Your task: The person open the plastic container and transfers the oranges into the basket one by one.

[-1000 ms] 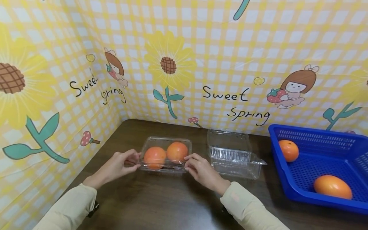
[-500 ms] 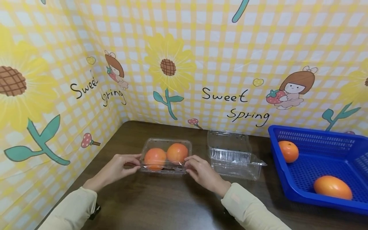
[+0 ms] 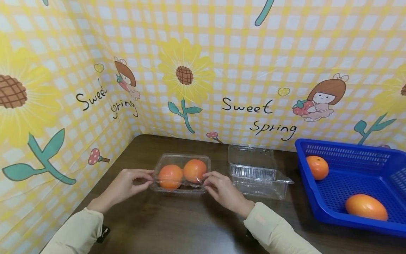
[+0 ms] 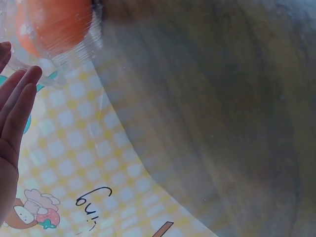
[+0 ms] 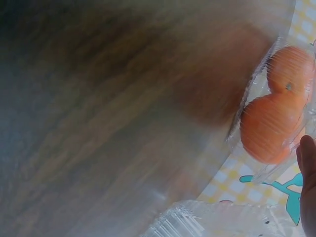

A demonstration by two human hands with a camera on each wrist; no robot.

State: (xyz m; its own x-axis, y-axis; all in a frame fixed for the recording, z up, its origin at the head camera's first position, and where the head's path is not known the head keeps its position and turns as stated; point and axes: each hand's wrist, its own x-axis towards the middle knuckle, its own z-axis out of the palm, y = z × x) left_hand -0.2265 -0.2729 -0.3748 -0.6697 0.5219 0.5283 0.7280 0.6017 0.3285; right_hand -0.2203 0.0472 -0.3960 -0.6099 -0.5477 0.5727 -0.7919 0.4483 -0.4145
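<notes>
A clear plastic clamshell box, lid down, stands on the dark table with two orange-coloured round fruits inside it. At its left side my left hand touches the edge with fairly straight fingertips, thumb apart below them. The left wrist view shows these straight fingers by the box's lip. My right hand pinches the front right corner of the box with bent fingers and thumb. In the right wrist view both fruits show through the plastic, a fingertip close beside them.
Right of the box stands an empty clear clamshell with its lid raised. A blue plastic basket at the right holds two more orange fruits. Yellow checked cloth covers the walls behind and left of the table.
My left hand's fingers have straightened and shifted slightly left along the box's edge. The right hand keeps its place at the corner. The box has barely moved.
</notes>
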